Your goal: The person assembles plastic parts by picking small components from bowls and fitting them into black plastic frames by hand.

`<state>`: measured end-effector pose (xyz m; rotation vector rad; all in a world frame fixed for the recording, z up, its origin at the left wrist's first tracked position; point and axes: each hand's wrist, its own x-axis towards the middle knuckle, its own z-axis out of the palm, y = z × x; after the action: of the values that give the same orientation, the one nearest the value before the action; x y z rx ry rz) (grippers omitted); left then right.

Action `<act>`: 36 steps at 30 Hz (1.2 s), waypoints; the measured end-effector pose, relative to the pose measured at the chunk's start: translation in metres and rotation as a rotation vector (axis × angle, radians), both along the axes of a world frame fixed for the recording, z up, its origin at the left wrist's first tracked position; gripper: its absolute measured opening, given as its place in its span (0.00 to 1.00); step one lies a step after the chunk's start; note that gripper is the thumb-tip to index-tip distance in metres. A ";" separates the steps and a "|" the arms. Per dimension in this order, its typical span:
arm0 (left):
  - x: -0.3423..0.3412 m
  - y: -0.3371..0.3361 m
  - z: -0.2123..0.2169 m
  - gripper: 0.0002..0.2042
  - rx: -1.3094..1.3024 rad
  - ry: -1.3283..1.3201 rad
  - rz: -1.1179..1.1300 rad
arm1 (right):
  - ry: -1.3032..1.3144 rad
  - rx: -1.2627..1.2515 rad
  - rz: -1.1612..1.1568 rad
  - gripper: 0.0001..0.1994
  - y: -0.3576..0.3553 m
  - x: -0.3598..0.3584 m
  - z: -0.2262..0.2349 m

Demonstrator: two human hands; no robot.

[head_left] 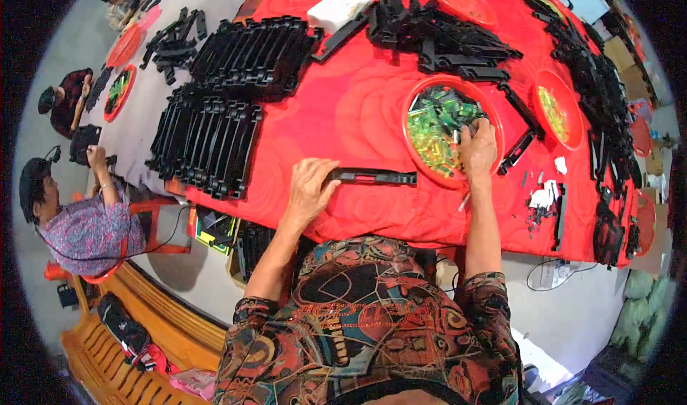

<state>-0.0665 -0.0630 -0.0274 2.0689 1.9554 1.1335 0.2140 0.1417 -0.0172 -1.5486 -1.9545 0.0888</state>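
My left hand [310,189] grips the left end of a long black plastic bar [376,177] with a slot in its middle; the bar lies flat along the near part of the red cloth. To the right, my right hand [477,147] reaches over the rim of a round red basin [409,142]. Its fingers are bent together among small translucent green and yellow plastic pieces [438,137]. What sits between the fingertips is too small to make out.
Stacked rows of black plastic bars [207,144] stand at left, with a loose heap [444,36] beyond the basin. Another red basin [572,142] holds yellow pieces. Black scraps and white paper [542,196] lie at right. A seated person [82,222] works at far left.
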 end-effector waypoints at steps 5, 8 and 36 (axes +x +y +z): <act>0.001 -0.003 -0.001 0.18 -0.029 -0.029 0.020 | 0.013 -0.015 0.156 0.07 -0.018 -0.017 0.004; 0.003 -0.003 0.001 0.18 -0.022 -0.031 0.016 | -0.098 -0.049 0.113 0.07 -0.016 -0.024 -0.001; 0.038 -0.021 0.052 0.07 -0.361 -1.039 -0.104 | 0.386 -0.322 0.911 0.05 -0.134 -0.074 0.069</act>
<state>-0.0287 -0.0841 0.0241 1.0166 1.3497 1.3078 0.1397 0.0081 0.0521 -0.6083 -2.2138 1.0320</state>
